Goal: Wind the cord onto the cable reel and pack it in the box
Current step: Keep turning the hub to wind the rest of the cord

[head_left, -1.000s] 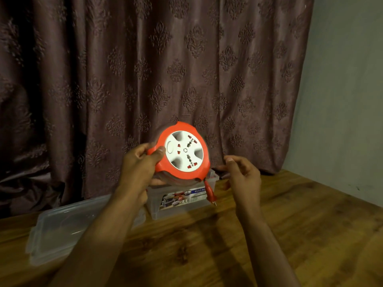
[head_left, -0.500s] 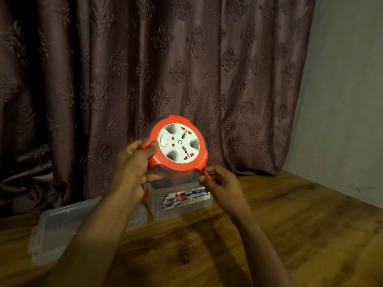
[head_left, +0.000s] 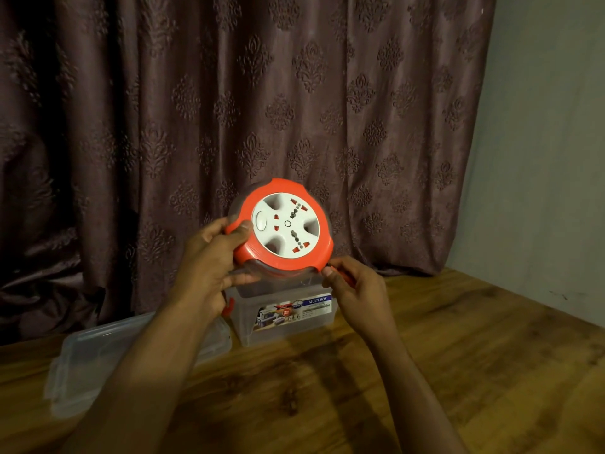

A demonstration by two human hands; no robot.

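The cable reel [head_left: 284,231] is held up in the air by the left hand [head_left: 209,263], whose thumb is laid over the orange rim at the left and whose fingers are curled round the underside of the clear lower housing. The white socket face is turned toward the camera and tilted slightly to the right. At the reel's lower right edge, a small orange piece, apparently the plug end of the cord [head_left: 342,276], is pinched between the thumb and fingertips of the right hand [head_left: 357,290]; most of it is hidden by the fingers, so its exact form cannot be told. No loose length of cord is seen hanging from the reel.

Directly below and behind the reel, the box [head_left: 288,316], a clear plastic tub with a printed label on its near side, is stood open on the wooden table [head_left: 458,355]. An orange clip is seen at its left end. Just to the left of the box, the clear lid [head_left: 98,355] is laid flat on the table, partly covered by the left forearm.

Behind the table, a dark patterned curtain [head_left: 229,109] is hung, and a plain wall [head_left: 550,126] is seen at the right.
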